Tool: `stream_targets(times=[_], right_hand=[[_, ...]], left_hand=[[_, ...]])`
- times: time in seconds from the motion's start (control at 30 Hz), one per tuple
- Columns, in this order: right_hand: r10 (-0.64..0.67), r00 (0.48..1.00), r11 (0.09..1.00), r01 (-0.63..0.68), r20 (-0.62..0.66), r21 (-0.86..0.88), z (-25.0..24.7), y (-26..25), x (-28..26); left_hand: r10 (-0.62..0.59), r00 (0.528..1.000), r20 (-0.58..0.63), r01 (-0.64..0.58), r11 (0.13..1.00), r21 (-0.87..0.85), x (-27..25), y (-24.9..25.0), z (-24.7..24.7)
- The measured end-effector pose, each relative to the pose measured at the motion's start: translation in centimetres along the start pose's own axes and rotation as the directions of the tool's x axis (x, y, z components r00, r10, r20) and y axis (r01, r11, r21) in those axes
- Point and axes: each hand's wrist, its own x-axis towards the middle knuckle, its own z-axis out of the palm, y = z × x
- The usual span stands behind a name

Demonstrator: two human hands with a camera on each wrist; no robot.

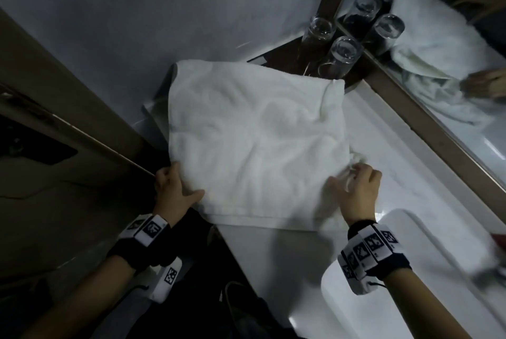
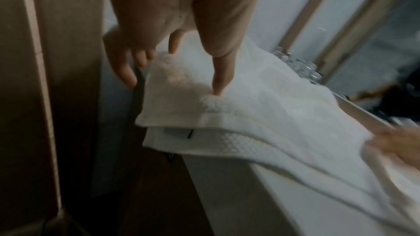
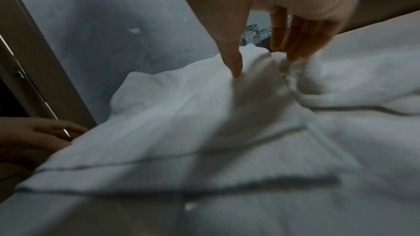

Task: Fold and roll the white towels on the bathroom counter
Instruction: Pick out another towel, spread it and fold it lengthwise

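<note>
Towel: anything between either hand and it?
No. The left hand holds the towel at its near-left corner, and the right hand pinches the bunched near-right corner. The glasses stand behind it.

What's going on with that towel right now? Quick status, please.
Left hand pinches towel corner, right hand grips opposite bunched edge. Towel folded flat on counter. Glasses close behind.

Both hands low — fingers pinching
</note>
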Motion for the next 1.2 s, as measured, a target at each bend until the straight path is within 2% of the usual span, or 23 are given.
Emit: stream_targets(times=[0.1, 0.17, 0.3, 0.37, 0.43, 0.53, 0.7, 0.77, 0.83, 0.9, 0.97, 1.03, 1.2], right_hand=[[0.085, 0.990, 0.996, -0.088, 0.116, 0.026, -0.1, 1.6, -1.5], [0.106, 0.980, 0.994, -0.105, 0.166, -0.011, 0.0, 2.5, -2.3], [0.207, 0.957, 0.978, -0.193, 0.201, -0.084, -0.2, 3.1, -2.8], [0.190, 0.964, 0.980, -0.175, 0.186, -0.098, -0.3, 3.2, -3.0], [0.140, 0.979, 0.989, -0.131, 0.145, -0.074, -0.4, 3.1, -3.3], [0.094, 0.983, 0.995, -0.090, 0.161, -0.033, -0.3, 2.5, -3.4], [0.153, 0.957, 0.978, -0.182, 0.245, 0.101, -0.8, 1.8, -3.2], [0.156, 0.959, 0.954, -0.208, 0.235, 0.216, -1.5, 1.5, -3.0], [0.157, 0.965, 0.875, -0.234, 0.209, 0.424, -2.5, 1.1, -2.9], [0.169, 0.965, 0.770, -0.257, 0.201, 0.584, -3.3, 1.1, -3.1], [0.186, 0.961, 0.741, -0.274, 0.205, 0.613, -3.5, 1.4, -3.6], [0.200, 0.961, 0.767, -0.274, 0.189, 0.581, -3.2, 1.9, -4.3], [0.187, 0.968, 0.948, -0.223, 0.168, 0.227, -2.0, 3.7, -5.4]], left_hand=[[-0.162, 0.973, 0.166, 0.202, 0.943, -0.264, 0.8, -1.3, 0.2], [-0.222, 0.947, 0.233, 0.289, 0.905, -0.311, 1.5, -1.8, 0.4], [-0.272, 0.959, 0.083, 0.282, 0.946, -0.161, 1.9, -2.4, 0.9], [-0.231, 0.973, 0.016, 0.230, 0.953, -0.196, 1.5, -2.7, 1.2], [-0.214, 0.977, -0.018, 0.197, 0.926, -0.321, 0.9, -3.3, 1.3], [-0.253, 0.967, 0.026, 0.235, 0.853, -0.466, 0.1, -4.4, 1.1], [-0.243, 0.960, 0.137, 0.275, 0.744, -0.609, -1.1, -4.7, 0.6], [-0.246, 0.957, 0.156, 0.283, 0.655, -0.701, -1.2, -4.1, -0.5], [-0.202, 0.965, 0.166, 0.249, 0.521, -0.817, -1.3, -3.7, -2.3], [-0.140, 0.975, 0.175, 0.219, 0.439, -0.871, -1.6, -3.7, -3.8], [-0.105, 0.975, 0.196, 0.222, 0.444, -0.868, -2.4, -4.1, -4.0], [-0.107, 0.973, 0.205, 0.231, 0.510, -0.829, -3.1, -4.7, -3.3], [-0.132, 0.966, 0.220, 0.252, 0.654, -0.713, -3.3, -6.6, -1.7]])
